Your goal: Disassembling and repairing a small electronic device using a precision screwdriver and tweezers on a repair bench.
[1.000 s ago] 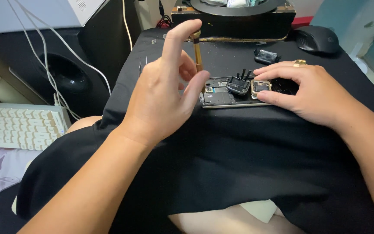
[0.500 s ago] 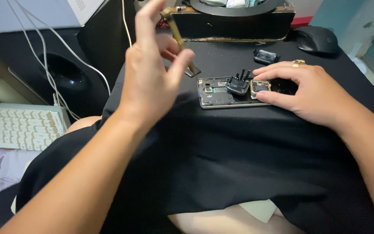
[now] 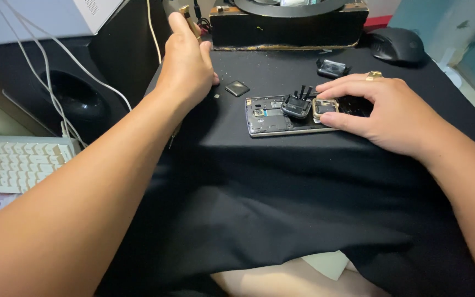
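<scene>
Two hands: left hand (image 3: 185, 63) closed around a brass tool (image 3: 187, 14), right hand (image 3: 383, 113) spread, pressing the opened phone (image 3: 270, 118).

Off to your left a white keyboard (image 3: 15, 164) sits low, with white cables (image 3: 39, 71) trailing over a dark speaker (image 3: 75, 99). At the far right of the black cloth (image 3: 281, 198) lies a black mouse (image 3: 397, 45).

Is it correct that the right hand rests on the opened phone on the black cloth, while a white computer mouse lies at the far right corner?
Not quite: the computer mouse is black, not white, as the head view shows. The rest holds: the right hand rests on the opened phone on the black cloth, and the mouse lies at the far right corner.
</scene>
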